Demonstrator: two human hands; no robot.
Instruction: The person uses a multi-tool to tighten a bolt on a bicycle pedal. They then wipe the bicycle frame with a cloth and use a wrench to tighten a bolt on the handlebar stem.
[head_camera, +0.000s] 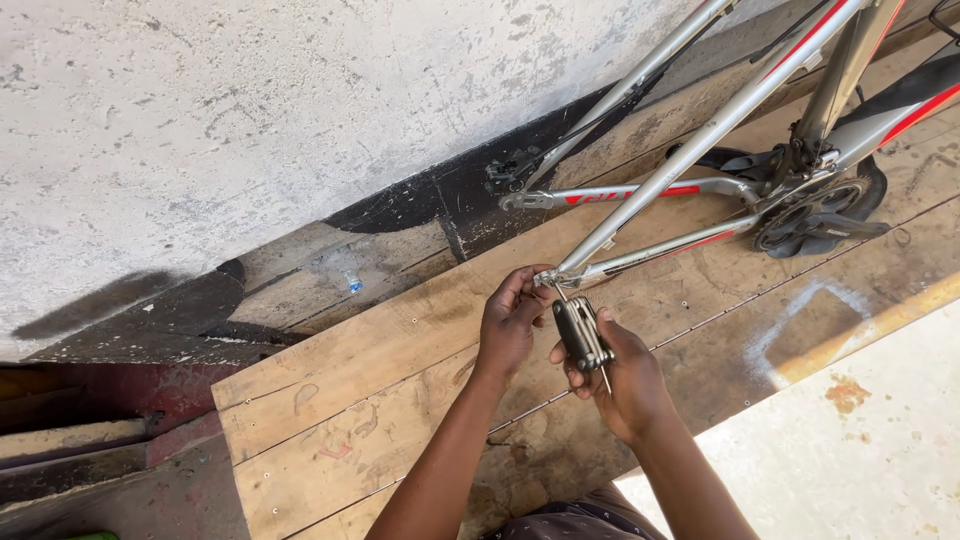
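Glossy metal bike frame (700, 135); rough worn wooden planks (400, 370); matt metal multi-tool (581, 335).

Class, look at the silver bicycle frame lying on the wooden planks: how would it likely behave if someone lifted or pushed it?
The bicycle frame looks like rigid metal tubing, so it would probably stay stiff. With no rear wheel at the dropout the left hand touches, it would likely slide, not roll. The crankset probably makes that end heavier.

Both forearms come up from the bottom middle of the frame, bare from elbow to wrist, with no sleeve showing. The left hand (508, 325) and the right hand (622, 385) are ungloved, without ring, watch or band. At the bottom edge lies a strip of dark patterned cloth (575, 522), the person's garment
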